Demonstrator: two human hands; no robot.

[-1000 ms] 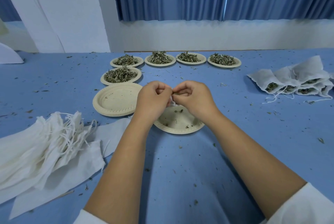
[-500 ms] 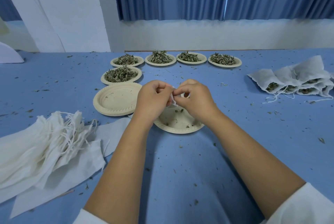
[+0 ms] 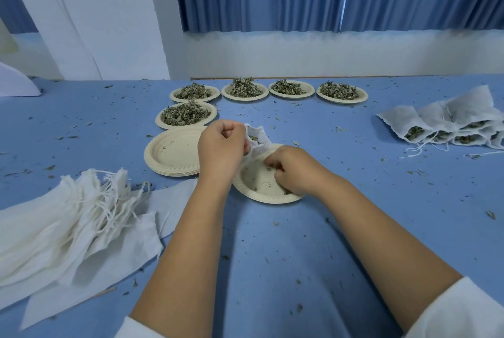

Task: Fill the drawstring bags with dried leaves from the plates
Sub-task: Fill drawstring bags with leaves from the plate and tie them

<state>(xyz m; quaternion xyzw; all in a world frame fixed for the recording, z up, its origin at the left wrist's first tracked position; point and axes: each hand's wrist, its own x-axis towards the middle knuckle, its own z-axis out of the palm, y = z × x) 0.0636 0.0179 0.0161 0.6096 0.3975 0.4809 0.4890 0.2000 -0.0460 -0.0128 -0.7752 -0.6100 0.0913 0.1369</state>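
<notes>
My left hand [image 3: 221, 148] grips a small white drawstring bag [image 3: 257, 137] by its mouth, holding it over the far rim of a nearly bare paper plate [image 3: 255, 185]. My right hand [image 3: 293, 170] is down in that plate with its fingers curled, pinching at leaf crumbs; what it holds is hidden. A stack of bare plates [image 3: 174, 152] lies left of it. Several plates heaped with dried leaves [image 3: 185, 114] stand in a row at the back.
A pile of flat unfilled bags with strings [image 3: 68, 217] lies at the left. Filled bags [image 3: 447, 124] are heaped at the right. Leaf crumbs are scattered over the blue tablecloth [image 3: 354, 201]. A white wall and blue curtain rise behind the table.
My hands were together pinching the bag's mouth. My right hand has let go and dropped onto the plate; my left hand keeps the bag, now visibly open.
</notes>
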